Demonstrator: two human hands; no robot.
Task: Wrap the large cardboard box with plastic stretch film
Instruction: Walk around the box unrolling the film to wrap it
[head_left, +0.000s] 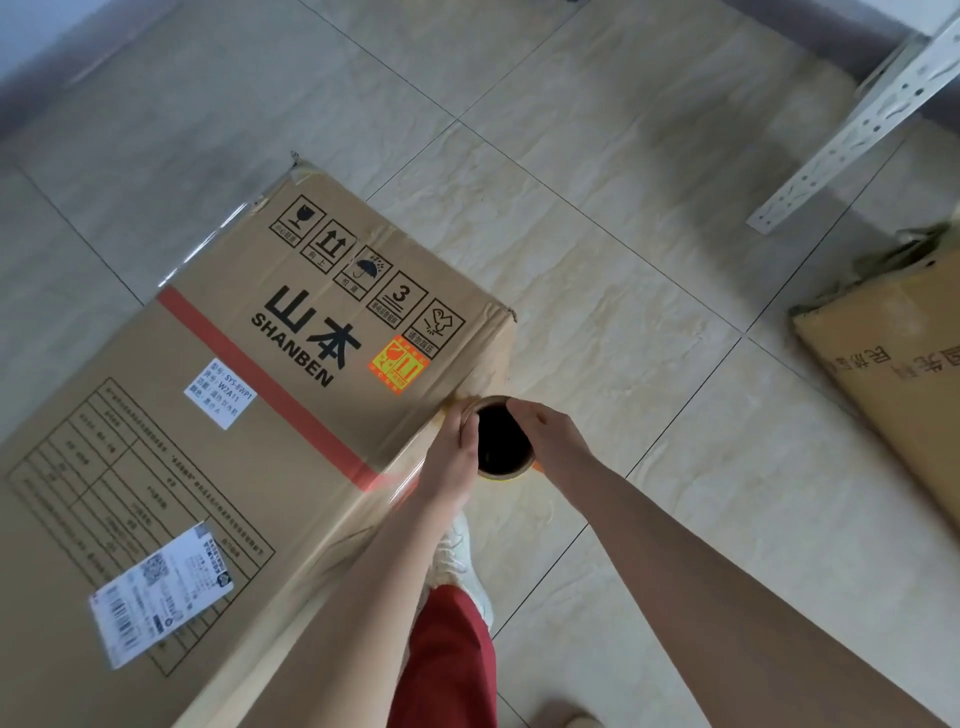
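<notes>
1. Head view: large cardboard box (260, 395) lying flat on the tiled floor (623, 218), printed face up, showing handling symbols, a red stripe and white labels.
2. Stretch film roll (514, 470) standing upright, touching the box's right-hand edge just short of its far corner, hollow core open toward the camera.
3. Left grip (457, 447) curled round the roll's rim on the side nearest the box, fingers closed over the cardboard core.
4. Right grip (545, 431) on the rim's side away from the box, fingers hooked over the core's edge and closed on it.
5. Clear film (400, 480) visible as a glossy sheen over the box's right-hand edge, just beside the left wrist; a similar sheen along the box's far left edge.
6. Pale shoe (457, 561) and red trouser leg (447, 665) on the floor just beside the box's right-hand side, nearer the camera than the roll.
7. Second cardboard box (893, 374) well apart from the large box, off to its right, with a perforated metal upright (857, 130) farther out on that same side.
</notes>
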